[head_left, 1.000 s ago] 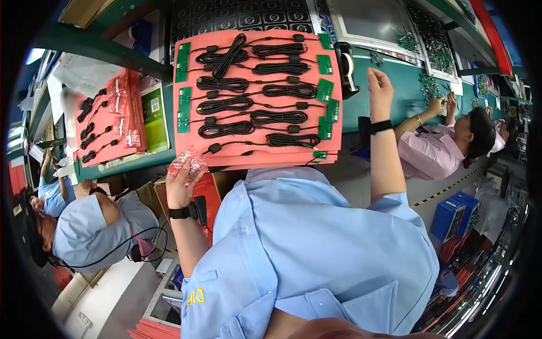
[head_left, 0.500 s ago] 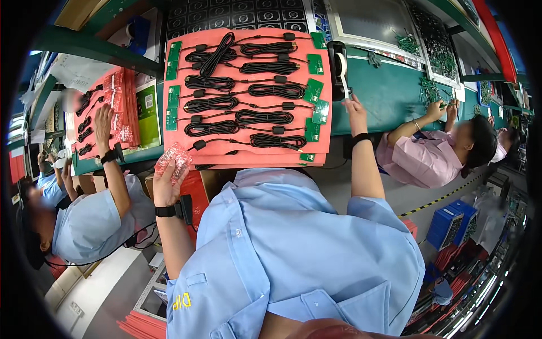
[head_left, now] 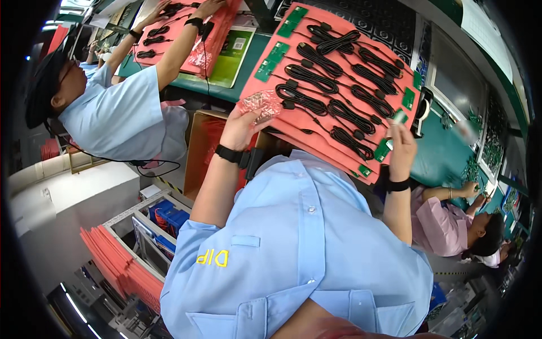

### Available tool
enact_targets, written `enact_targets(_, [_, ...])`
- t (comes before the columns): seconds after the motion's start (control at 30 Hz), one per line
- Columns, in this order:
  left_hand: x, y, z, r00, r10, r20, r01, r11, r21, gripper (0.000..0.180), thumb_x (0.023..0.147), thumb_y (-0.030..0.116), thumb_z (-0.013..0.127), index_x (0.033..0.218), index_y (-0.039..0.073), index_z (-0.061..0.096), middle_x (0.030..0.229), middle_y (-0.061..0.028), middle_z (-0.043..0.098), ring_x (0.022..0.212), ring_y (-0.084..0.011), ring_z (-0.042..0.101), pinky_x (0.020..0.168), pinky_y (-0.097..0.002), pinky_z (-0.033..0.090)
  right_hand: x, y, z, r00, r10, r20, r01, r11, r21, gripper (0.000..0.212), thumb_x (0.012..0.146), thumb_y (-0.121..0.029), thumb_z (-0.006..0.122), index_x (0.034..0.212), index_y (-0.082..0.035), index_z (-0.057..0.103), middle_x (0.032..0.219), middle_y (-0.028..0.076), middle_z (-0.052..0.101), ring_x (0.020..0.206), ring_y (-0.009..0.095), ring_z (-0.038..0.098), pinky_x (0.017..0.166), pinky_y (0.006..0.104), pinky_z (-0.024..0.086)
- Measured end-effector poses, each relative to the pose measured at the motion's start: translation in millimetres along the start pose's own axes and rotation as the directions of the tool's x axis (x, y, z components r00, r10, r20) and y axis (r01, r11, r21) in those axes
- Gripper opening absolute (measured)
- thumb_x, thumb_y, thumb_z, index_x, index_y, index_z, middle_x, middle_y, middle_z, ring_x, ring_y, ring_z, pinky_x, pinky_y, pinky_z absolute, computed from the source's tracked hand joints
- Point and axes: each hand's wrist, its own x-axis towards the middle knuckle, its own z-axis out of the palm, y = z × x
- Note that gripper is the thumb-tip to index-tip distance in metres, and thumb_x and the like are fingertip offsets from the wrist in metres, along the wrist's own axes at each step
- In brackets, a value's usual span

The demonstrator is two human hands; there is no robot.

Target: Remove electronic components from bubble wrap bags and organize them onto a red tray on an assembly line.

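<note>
My left hand [head_left: 241,130] is closed on a crumpled pink bubble-wrap bag [head_left: 261,105] at the near left edge of the pink foam sheet [head_left: 265,85]. My right hand [head_left: 402,148] is raised over the sheet's right side, fingertips pinched together at a small whitish piece that looks like tape [head_left: 398,118]. Green circuit boards [head_left: 409,98] lie close by it, and the piece overlaps one of them in view; contact is unclear. Several coiled black cables [head_left: 305,99] lie in two columns on the sheet, wired to green boards [head_left: 272,61] along both edges.
Beyond the sheet's right edge stands a black tape dispenser [head_left: 422,114] on the green table [head_left: 437,148]. At left, a co-worker in a blue shirt [head_left: 121,110] reaches over another pink stack [head_left: 212,42]. A co-worker in pink [head_left: 443,223] sits at right. An open cardboard box [head_left: 195,150] stands below.
The view has turned, so the sheet now lies tilted. My right hand has left the tape dispenser and come over the sheet's right side. My left hand still holds the bubble-wrap bag.
</note>
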Motion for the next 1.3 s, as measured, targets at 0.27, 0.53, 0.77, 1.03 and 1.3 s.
enact_targets(0.27, [-5.8, -2.1, -7.3, 0.997, 0.080, -0.016, -0.080, 0.996, 0.041, 0.034, 0.089, -0.004, 0.047, 0.122, 0.004, 0.047, 0.114, -0.0085, 0.059, 0.101, -0.0191, 0.060, 0.085, -0.0340, 0.052, -16.6, -67.0, 218.2, 0.765, -0.086, 0.638, -0.191, 0.916, 0.352, 0.058, 0.087, -0.006, 0.059, 0.138, -0.001, 0.030, 0.075, 0.004, 0.060, 0.064, 0.008, 0.056, 0.062, 0.0229, 0.047])
enact_targets(0.53, [-2.1, 5.0, -18.2, 1.000, 0.024, -0.019, -0.025, 0.997, -0.066, 0.029, 0.087, 0.002, 0.053, 0.116, 0.003, 0.051, 0.105, -0.0073, 0.062, 0.091, -0.0175, 0.063, 0.076, -0.0303, 0.055, -1.9, -69.1, 242.1, 0.792, 0.030, 0.609, 0.203, 0.929, -0.310, 0.078, 0.079, -0.016, 0.069, 0.141, -0.004, 0.023, 0.075, 0.010, 0.060, 0.062, 0.019, 0.058, 0.060, 0.0272, 0.048])
enact_targets(0.77, [25.6, -5.1, -46.5, 0.992, -0.094, -0.084, 0.090, 0.995, -0.051, 0.022, 0.089, 0.011, 0.054, 0.110, 0.005, 0.055, 0.096, -0.0060, 0.064, 0.080, -0.0169, 0.065, 0.068, -0.0325, 0.056, -5.0, -76.5, 232.7, 0.660, -0.392, 0.641, 0.690, 0.654, -0.310, 0.070, 0.074, -0.028, 0.071, 0.134, -0.012, 0.040, 0.108, 0.010, 0.057, 0.089, 0.026, 0.055, 0.076, 0.0370, 0.046])
enact_targets(1.03, [23.2, 8.8, -43.9, 0.974, -0.180, -0.135, 0.163, 0.978, -0.128, 0.020, 0.090, 0.014, 0.055, 0.107, 0.005, 0.056, 0.096, -0.0064, 0.064, 0.081, -0.0171, 0.065, 0.068, -0.0330, 0.056, 11.3, -61.6, 240.2, 0.352, -0.628, 0.694, 0.931, 0.310, -0.191, 0.055, 0.072, -0.029, 0.071, 0.122, -0.013, 0.053, 0.130, 0.006, 0.048, 0.118, 0.027, 0.043, 0.097, 0.0466, 0.033])
enact_targets(1.3, [9.0, -7.4, -67.6, 0.999, 0.012, 0.034, -0.018, 0.983, 0.182, 0.033, 0.082, 0.004, 0.064, 0.112, 0.003, 0.050, 0.104, -0.0077, 0.061, 0.085, -0.0177, 0.064, 0.070, -0.0288, 0.055, 16.6, -79.4, 255.3, 0.356, -0.477, 0.803, 0.847, 0.528, -0.062, 0.052, 0.073, -0.025, 0.072, 0.120, -0.012, 0.054, 0.120, 0.009, 0.054, 0.109, 0.029, 0.049, 0.092, 0.0435, 0.039])
